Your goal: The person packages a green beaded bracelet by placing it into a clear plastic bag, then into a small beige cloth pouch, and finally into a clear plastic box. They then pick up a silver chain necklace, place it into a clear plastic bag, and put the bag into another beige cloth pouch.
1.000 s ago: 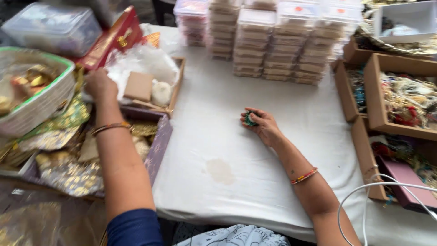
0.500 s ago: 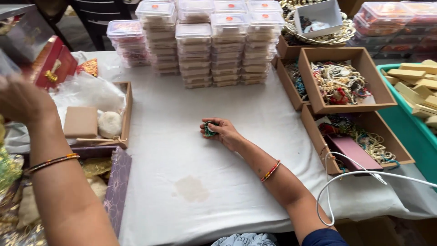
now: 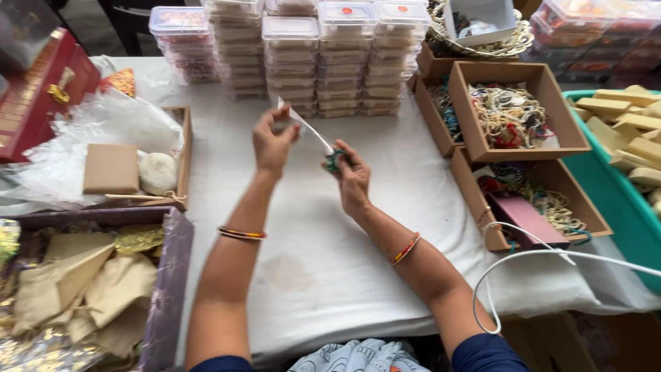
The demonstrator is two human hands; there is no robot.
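I see one table [image 3: 310,275] under white cloth, outdoors by the look. At its far edge stand about five stacks of clear lidded boxes [image 3: 323,55]; three brown trays of beads [image 3: 523,110] sit right. Left hand [image 3: 274,141] fingers pinch one clear plastic sleeve [image 3: 306,127]. Right hand [image 3: 352,176] fingers pinch one small green ornament [image 3: 333,162], above the table's middle.

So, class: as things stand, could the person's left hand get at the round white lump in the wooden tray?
Probably yes, but not freely: the left hand already pinches a clear plastic sleeve. The white lump lies uncovered in the wooden tray just to that side, with bare white cloth between them.
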